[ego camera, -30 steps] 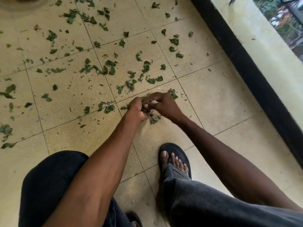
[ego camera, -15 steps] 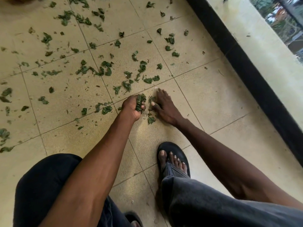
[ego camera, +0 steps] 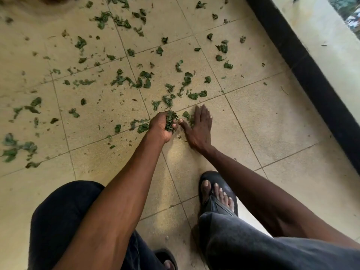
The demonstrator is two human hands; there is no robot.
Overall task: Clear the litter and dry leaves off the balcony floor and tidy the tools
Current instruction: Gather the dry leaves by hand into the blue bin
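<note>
On the balcony floor (ego camera: 272, 121), most leaves (ego camera: 136, 80) lie scattered; the left hand (ego camera: 162, 126) grips a small bunch, the right hand (ego camera: 198, 127) presses flat, fingers spread. Clearing looks barely begun.

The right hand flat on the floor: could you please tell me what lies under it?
Leaf scraps peek out beside the right hand; anything beneath its palm is covered.

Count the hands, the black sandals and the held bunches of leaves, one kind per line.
Bare hands: 2, left hand and right hand
Black open-toed sandals: 2
Held bunch of crumpled green leaves: 1
Total: 5
</note>
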